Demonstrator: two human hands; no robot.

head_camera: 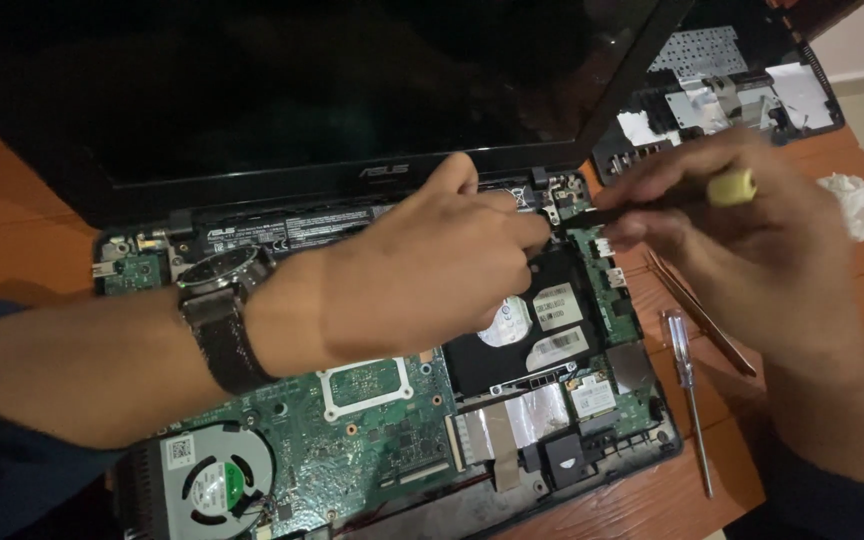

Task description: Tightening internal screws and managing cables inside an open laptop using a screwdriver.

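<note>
While the opened laptop (372, 440) lies on the wooden table (12, 250) with its fan (214, 484) and green board bared, the left hand (422, 270), a watch (222, 275) at its wrist, reaches over the hard drive (537, 330), fingertips pinched together by the right hinge. The right hand (742, 230) is clamped on a black screwdriver with a yellow end (652, 205), its tip at that hinge. Another screwdriver (687, 390) lies just right of the laptop.

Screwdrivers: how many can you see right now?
2: one with a yellow end in the right hand, tip at the laptop's hinge corner; one clear-handled lying on the table right of the laptop. Others may be hidden.
</note>
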